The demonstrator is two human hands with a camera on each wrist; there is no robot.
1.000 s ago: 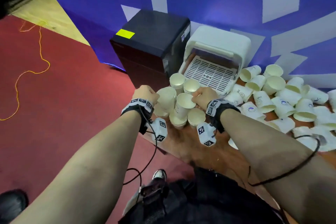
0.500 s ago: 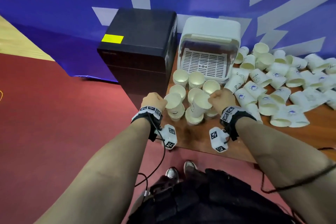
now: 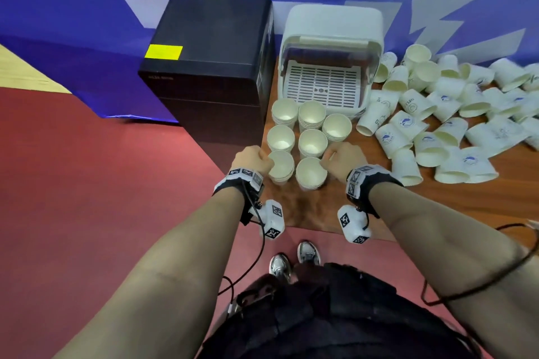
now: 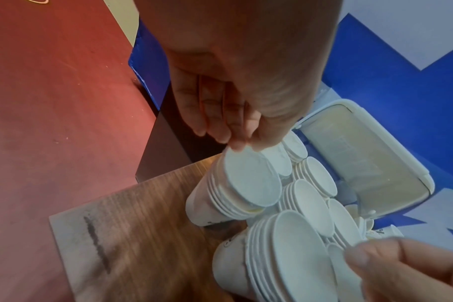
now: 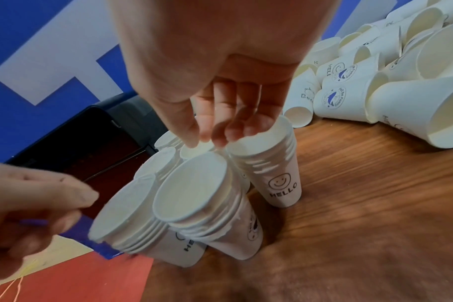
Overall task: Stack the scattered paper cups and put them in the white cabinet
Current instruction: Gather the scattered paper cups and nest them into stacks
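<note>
Several stacks of white paper cups [image 3: 310, 125] stand upright at the wooden table's left corner, just in front of the white cabinet [image 3: 332, 26], whose lid is up over a slotted floor. My left hand [image 3: 269, 162] has curled fingers [image 4: 233, 143] on the rim of the near-left stack [image 3: 281, 166], which stands on the table. My right hand [image 3: 325, 159] hangs beside the near-right stack [image 3: 310, 173]. Its fingers [image 5: 220, 134] are loosely bent over the stack rims and grip nothing. Many loose cups [image 3: 437, 131] lie scattered to the right.
A black box [image 3: 210, 52] stands against the table's left side, next to the cabinet. The wooden table [image 3: 315, 210] ends just in front of the stacks, and red floor and my shoes [image 3: 294, 259] lie below. A blue and white wall is behind.
The two tilted stacks I was carrying now stand upright at the near end of the group. My right hand has let go of its stack. My view has pulled back.
</note>
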